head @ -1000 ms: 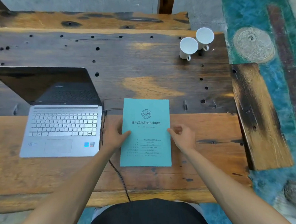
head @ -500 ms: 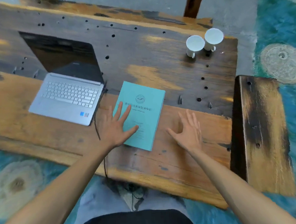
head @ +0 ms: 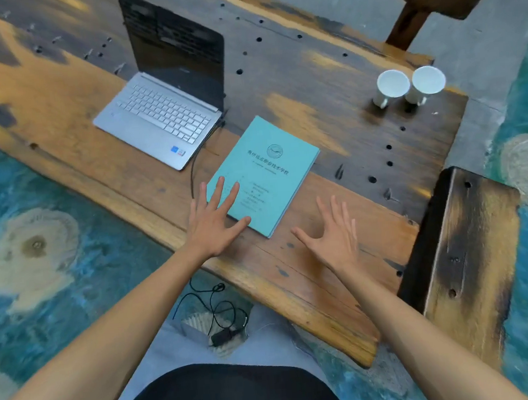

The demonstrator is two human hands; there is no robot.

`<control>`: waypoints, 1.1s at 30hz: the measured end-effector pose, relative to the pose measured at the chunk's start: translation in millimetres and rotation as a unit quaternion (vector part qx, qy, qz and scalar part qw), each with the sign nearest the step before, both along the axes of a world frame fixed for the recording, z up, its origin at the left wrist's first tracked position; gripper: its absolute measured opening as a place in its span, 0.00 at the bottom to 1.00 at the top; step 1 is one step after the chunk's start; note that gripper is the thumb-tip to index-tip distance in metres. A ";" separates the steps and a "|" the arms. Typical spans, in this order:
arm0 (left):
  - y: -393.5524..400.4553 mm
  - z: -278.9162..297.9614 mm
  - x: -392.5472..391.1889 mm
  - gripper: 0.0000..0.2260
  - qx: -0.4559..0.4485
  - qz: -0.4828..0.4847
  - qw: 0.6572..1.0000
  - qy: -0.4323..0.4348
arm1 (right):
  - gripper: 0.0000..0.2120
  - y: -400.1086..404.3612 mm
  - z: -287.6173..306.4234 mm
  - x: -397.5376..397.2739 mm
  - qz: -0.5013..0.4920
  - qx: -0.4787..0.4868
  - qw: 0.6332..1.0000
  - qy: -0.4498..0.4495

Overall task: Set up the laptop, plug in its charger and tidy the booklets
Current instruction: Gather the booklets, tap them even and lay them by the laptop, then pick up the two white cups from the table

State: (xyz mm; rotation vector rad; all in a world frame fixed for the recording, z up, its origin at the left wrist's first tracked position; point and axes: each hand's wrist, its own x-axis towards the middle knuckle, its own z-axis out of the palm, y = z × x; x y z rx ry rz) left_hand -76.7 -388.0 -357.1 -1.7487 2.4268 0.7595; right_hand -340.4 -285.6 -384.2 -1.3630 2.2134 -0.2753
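Nearest, below the wrists, the charger brick point(head: 223, 336) and its coiled cable point(head: 213, 300) are seen lying on the floor, with a lead running up to the laptop's side. On the surface point(head: 308, 278), the left hand point(head: 210, 227) is laid flat, fingers point(head: 217, 193) spread and straight, their tips resting on the near left corner of the teal booklets point(head: 267, 171). The right hand point(head: 334, 235) is held apart to the right of the stack, fingers splayed, nothing gripped. The stack appears squared already, so only light flat pressure is judged necessary; a sideways drag would fan the edges. Left of and beyond the fingers, the open laptop point(head: 163, 113) is standing. Far beyond the right fingers, two white cups point(head: 409, 85) are set side by side.
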 end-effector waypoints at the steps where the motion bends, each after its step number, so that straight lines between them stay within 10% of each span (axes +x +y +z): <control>1: 5.2 -0.5 6.4 0.37 0.003 0.008 1.000 0.005 | 0.49 2.2 -1.8 3.1 0.008 0.005 1.000 0.001; 16: 103.8 -13.2 41.8 0.36 -0.010 0.022 0.999 0.032 | 0.48 62.3 -10.8 39.5 0.060 -0.011 0.998 0.014; 33: 122.6 12.4 -127.0 0.37 0.035 -0.051 0.985 0.163 | 0.44 150.7 32.8 -94.8 -0.117 -0.031 0.992 -0.043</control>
